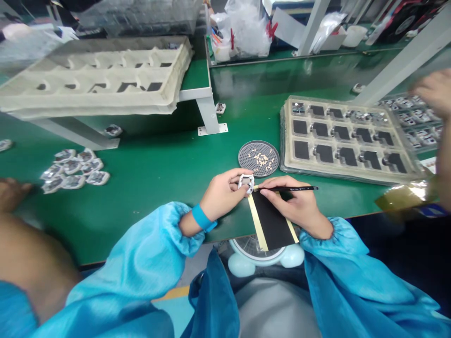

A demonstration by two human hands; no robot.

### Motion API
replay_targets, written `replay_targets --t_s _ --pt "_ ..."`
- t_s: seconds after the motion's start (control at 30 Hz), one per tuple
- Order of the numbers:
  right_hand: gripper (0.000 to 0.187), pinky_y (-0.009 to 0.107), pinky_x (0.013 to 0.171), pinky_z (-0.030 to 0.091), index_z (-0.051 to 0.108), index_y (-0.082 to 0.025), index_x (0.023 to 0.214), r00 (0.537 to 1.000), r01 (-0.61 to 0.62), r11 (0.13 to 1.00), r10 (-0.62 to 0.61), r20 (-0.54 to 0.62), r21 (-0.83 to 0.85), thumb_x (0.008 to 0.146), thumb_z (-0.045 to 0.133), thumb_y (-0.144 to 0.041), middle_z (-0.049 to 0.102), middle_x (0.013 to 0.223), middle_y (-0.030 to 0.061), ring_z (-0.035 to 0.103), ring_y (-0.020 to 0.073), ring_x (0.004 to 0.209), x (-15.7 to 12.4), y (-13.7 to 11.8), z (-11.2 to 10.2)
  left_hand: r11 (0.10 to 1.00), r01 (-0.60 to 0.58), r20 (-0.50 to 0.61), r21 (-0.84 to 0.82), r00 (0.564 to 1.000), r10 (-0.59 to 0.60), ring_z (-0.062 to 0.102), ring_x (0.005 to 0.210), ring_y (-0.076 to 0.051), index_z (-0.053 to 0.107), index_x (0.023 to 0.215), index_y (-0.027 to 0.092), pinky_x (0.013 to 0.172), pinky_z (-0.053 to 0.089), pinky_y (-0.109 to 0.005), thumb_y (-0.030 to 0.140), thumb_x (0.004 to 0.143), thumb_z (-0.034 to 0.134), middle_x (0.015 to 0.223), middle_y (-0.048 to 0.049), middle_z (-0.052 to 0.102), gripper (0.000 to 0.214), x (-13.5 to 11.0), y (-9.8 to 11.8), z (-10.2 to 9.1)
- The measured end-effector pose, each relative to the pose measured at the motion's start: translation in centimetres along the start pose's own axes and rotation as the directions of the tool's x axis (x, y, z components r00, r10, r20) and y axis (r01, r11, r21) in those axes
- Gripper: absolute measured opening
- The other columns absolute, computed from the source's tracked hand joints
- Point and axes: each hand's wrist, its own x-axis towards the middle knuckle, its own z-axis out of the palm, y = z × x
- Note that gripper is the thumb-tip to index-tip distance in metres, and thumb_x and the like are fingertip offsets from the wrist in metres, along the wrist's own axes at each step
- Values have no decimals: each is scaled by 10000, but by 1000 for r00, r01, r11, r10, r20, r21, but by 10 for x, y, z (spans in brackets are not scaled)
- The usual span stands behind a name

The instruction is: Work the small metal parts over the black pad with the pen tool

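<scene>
Between the thumb and fingers of my left hand is a small white housing with parts inside, tilted toward me. My right hand grips a thin black pen-shaped tool, its tip at the lower right of the housing. What the tip touches is too small to tell. Below my hands a black sheet with pale yellow side strips lies over the table edge. Just beyond the housing, a round dark grey dish holds many tiny pale pieces.
Stacked clear trays stand at the right. Several similar housings lie at the left. A cream tray rests on a raised shelf with a metal leg. Other people's arms reach in from both sides. A small fan sits below the edge.
</scene>
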Motion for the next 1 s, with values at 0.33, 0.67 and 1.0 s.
replay_targets --t_s 0.33,0.67,1.0 --pt "87 385 869 607 712 -226 962 996 -90 991 89 18 103 885 743 -200 783 979 58 748 217 943 -1 -1 0 1000 9 -1 4 1000 -9 753 732 -157 690 1225 149 716 622 -260 128 823 676 1049 -93 774 402 -1 1 0" --pt "321 262 518 609 662 -163 820 844 -535 760 503 186 370 769 844 -422 756 658 45 728 171 557 20 -11 -1 990 74 58 -123 996 -67 735 761 -137 693 1162 98 718 603 -231 58 781 702 978 -91 778 383 1 13 -2" --pt "97 420 906 613 716 -231 956 998 23 991 -16 -53 135 873 761 -212 785 974 54 750 224 950 20 -14 10 949 132 93 -288 990 -110 717 668 -140 655 1099 98 664 614 -271 130 741 802 898 -78 763 389 1 20 -6"
